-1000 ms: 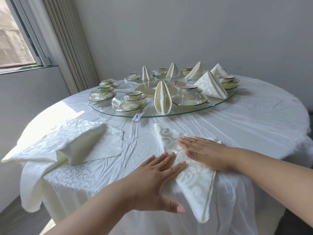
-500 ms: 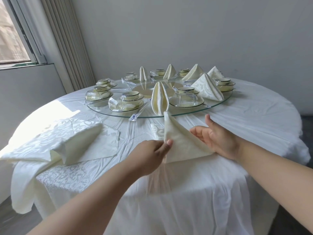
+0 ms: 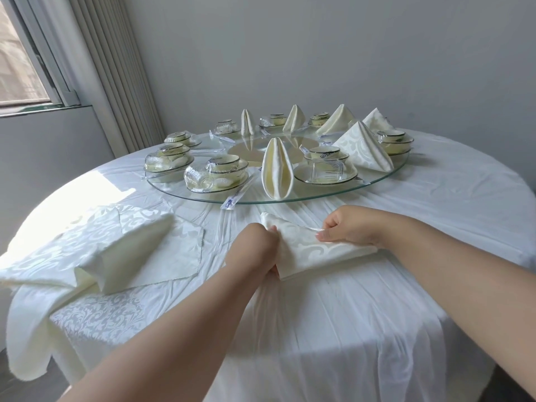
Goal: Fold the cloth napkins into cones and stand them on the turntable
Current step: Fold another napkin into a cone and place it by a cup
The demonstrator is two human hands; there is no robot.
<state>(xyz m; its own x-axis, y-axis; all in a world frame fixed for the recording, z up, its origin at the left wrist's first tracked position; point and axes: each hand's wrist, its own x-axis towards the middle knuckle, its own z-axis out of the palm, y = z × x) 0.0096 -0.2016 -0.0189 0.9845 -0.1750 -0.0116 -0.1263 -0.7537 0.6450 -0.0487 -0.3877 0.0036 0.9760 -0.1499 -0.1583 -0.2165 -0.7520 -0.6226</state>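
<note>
A cream patterned napkin lies folded on the white tablecloth just in front of the glass turntable. My left hand grips its left end, fingers curled under the cloth. My right hand pinches its upper right edge between thumb and fingers. Several folded napkin cones stand on the turntable, the nearest at its front rim and a patterned one to the right.
A pile of unfolded napkins lies at the left, draping over the table edge. Bowls, plates and glass cups ring the turntable, with wrapped chopsticks overhanging its front rim. A window and a wall stand behind.
From lying flat under both palms, the napkin was lifted into a raised fold. It now lies lower as a rolled bundle, gripped at both ends.
</note>
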